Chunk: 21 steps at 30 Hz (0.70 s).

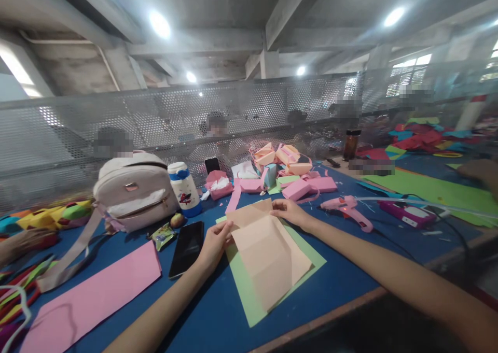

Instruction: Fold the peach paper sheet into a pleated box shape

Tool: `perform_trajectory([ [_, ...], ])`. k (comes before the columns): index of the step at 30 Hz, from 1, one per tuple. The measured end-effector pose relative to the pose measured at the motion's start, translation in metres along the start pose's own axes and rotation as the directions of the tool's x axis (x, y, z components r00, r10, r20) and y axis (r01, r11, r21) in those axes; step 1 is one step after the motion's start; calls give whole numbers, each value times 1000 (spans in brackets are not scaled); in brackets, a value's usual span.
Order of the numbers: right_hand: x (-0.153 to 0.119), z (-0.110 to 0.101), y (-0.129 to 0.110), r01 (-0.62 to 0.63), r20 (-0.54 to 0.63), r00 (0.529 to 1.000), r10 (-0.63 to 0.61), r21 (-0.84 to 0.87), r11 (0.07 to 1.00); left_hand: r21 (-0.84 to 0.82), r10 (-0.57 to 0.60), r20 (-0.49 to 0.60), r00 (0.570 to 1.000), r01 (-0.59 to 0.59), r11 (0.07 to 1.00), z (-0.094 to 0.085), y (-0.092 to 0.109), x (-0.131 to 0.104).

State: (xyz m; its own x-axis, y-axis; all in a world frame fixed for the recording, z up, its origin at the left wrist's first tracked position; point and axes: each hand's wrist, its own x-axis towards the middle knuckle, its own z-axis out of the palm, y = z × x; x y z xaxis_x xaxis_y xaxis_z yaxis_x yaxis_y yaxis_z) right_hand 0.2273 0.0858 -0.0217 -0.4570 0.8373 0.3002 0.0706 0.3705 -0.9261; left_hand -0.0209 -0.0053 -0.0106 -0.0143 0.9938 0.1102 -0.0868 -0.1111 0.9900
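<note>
The peach sheet (268,254) hides the middle of the green sheet (249,301). The left hand (215,244) covers the peach sheet's left edge. The pink sheet (85,301) runs off the bottom edge. Faces behind the mesh (155,109) are blurred.

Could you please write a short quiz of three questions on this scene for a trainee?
1. True or false: both hands hold the peach paper.
2. What lies under the peach paper? A) green sheet B) pink sheet C) phone
3. Which tool lies just right of the right hand?

Key
1. True: left hand at its left edge, right hand at its top corner.
2. A
3. The pink glue gun.
</note>
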Motion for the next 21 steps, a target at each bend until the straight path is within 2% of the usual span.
perform_trajectory([
  [10,-2,0,-3,-2,6,1000,2,29,1000,32,13,-43,999,-12,999,2,6,-2],
  [16,-6,5,-8,2,63,998,-3,28,1000,211,56,-19,998,-51,976,-6,1,-3],
  [21,-10,7,-11,-6,118,993,12,-56,998,379,105,73,992,-125,917,-13,-7,2],
])
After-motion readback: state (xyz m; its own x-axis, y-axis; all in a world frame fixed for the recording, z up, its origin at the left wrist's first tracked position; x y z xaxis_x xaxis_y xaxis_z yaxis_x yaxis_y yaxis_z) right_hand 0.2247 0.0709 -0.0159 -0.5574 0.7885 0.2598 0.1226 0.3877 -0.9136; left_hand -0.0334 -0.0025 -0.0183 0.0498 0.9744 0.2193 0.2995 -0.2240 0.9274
